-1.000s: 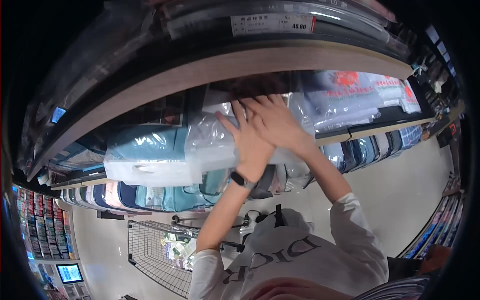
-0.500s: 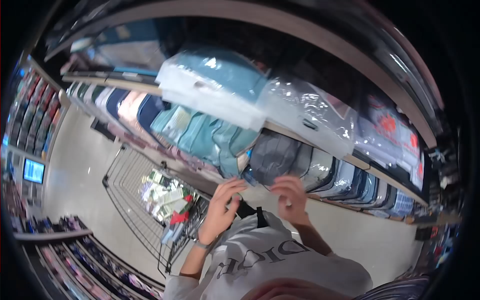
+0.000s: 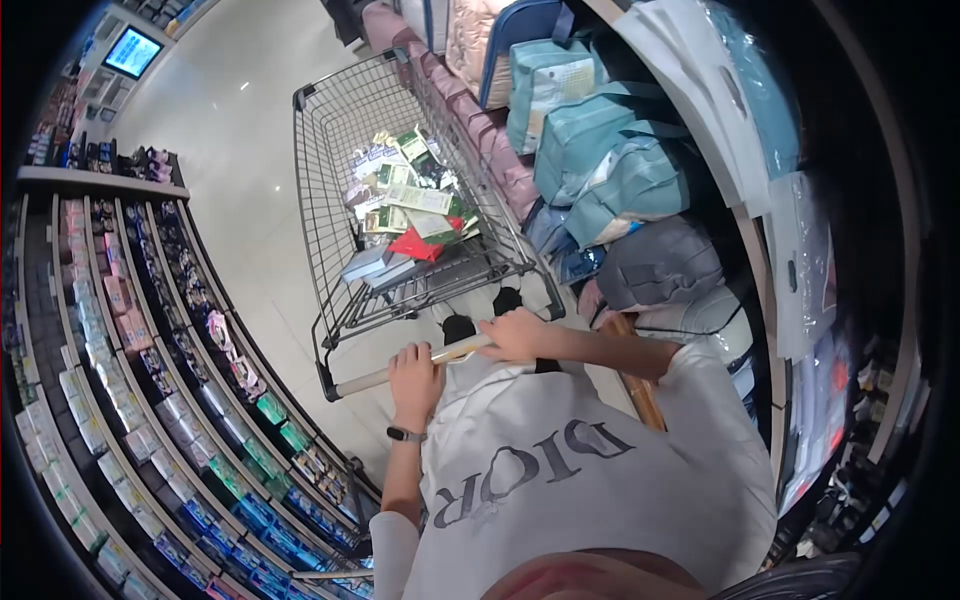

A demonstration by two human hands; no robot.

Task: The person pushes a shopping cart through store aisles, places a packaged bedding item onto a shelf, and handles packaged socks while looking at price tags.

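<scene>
A metal shopping cart [image 3: 330, 230] stands in front of me, turned up and to the left. My left hand [image 3: 412, 375] is closed around its pale handle [image 3: 375, 380], left of the middle. Farther right on the same handle, my right hand [image 3: 515, 335] is closed too. Inside the cart lies a pile of small packages with green and white labels [image 3: 410, 195]. A red packet [image 3: 418, 245] and light-blue boxes [image 3: 378, 268] lie at the near end.
To the right, shelves hold teal fabric bags [image 3: 600, 140], a grey folded bundle [image 3: 660, 265] and plastic-wrapped bedding [image 3: 770, 90]. A rack of small packaged goods [image 3: 150, 380] curves along the left. A lit screen [image 3: 132, 52] stands beyond the tiled floor [image 3: 235, 130].
My view has swung left toward the cart. Both hands, raised and empty near the shelf before, are now on the cart handle.
</scene>
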